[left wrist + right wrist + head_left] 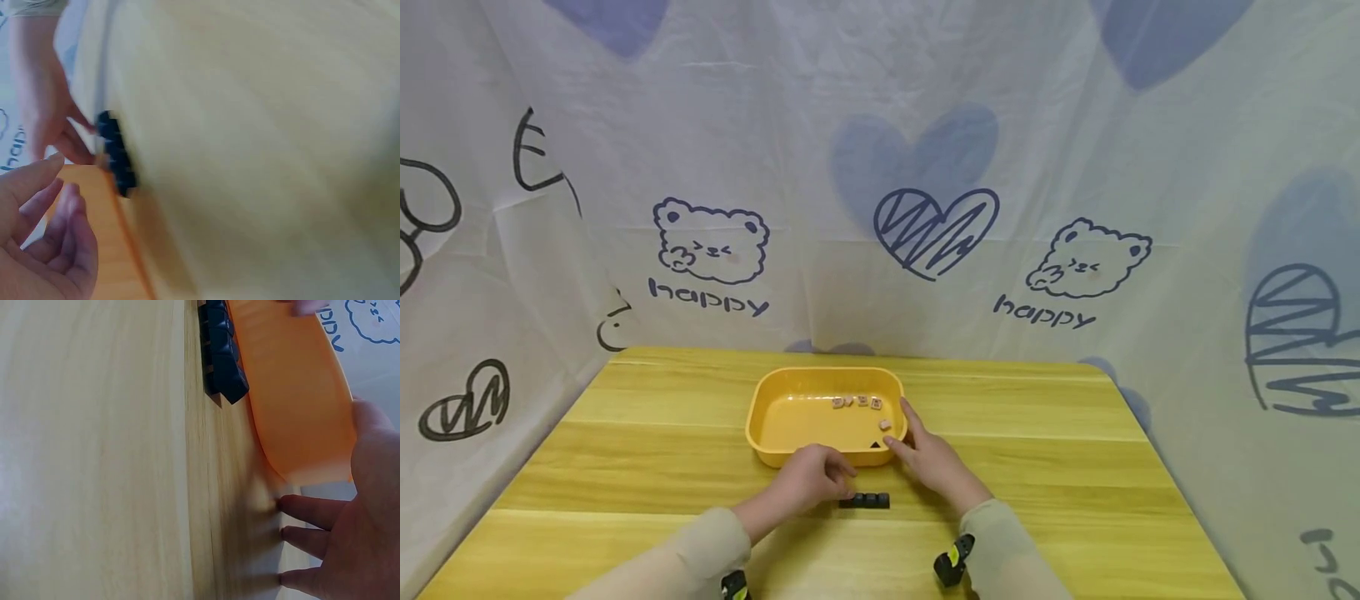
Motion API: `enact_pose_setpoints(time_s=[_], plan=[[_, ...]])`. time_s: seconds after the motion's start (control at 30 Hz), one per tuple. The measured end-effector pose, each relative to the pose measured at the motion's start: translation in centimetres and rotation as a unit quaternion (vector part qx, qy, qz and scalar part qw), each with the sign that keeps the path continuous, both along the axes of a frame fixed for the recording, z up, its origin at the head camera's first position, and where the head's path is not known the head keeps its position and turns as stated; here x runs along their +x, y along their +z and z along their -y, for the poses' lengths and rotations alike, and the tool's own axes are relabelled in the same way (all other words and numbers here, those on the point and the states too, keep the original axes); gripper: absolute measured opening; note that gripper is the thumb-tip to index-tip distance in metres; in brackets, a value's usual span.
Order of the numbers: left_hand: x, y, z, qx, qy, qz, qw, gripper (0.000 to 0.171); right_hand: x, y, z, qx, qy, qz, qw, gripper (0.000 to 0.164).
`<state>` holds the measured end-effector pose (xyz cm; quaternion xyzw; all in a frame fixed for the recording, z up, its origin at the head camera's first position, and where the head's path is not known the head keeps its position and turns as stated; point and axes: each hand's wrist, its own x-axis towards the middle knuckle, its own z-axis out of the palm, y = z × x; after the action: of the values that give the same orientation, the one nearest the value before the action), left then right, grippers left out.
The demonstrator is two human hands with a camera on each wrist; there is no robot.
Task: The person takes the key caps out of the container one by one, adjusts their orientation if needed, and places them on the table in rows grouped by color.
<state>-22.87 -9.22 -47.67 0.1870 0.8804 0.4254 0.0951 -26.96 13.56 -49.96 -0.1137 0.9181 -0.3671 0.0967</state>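
Observation:
My right hand is at the right end of a yellow plastic tray, thumb over the rim and fingers outside the wall. In the right wrist view, three straight fingers spread beside the tray's corner. By the near rim, my left hand hovers with loosely bent fingers and thumb apart, nothing visible between them. A black strip of several keycap-like blocks lies in front of the tray, partly covered by the left hand's fingertips in the head view.
Several small pale blocks with dark marks lie inside the tray toward the right, along with a small black triangular piece. All this stands on a wood-grain table, enclosed by a printed white cloth at the back and sides.

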Motion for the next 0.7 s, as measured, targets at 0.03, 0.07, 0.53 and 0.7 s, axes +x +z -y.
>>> enact_pose_setpoints(time_s=[0.03,0.07,0.53,0.7], plan=[[-0.1,0.4,-0.1,-0.003,-0.002,-0.004,1.0000,0.015,0.0,0.0,0.0,-0.002,0.001,0.001,1.000,0.075],[-0.3,0.9,-0.3,-0.007,-0.002,-0.010,0.9999,0.014,-0.1,0.0,0.0,-0.004,0.001,0.004,1.000,0.075],[-5.5,3.3,-2.4,-0.106,-0.019,-0.045,0.9931,0.017,-0.9,-0.4,-1.0,-0.052,0.014,0.015,0.998,0.077],[-6.9,2.3,-2.8,-0.150,-0.064,-0.054,0.9851,0.016,-1.0,-0.7,-1.4,-0.040,0.028,0.046,0.998,0.078]])
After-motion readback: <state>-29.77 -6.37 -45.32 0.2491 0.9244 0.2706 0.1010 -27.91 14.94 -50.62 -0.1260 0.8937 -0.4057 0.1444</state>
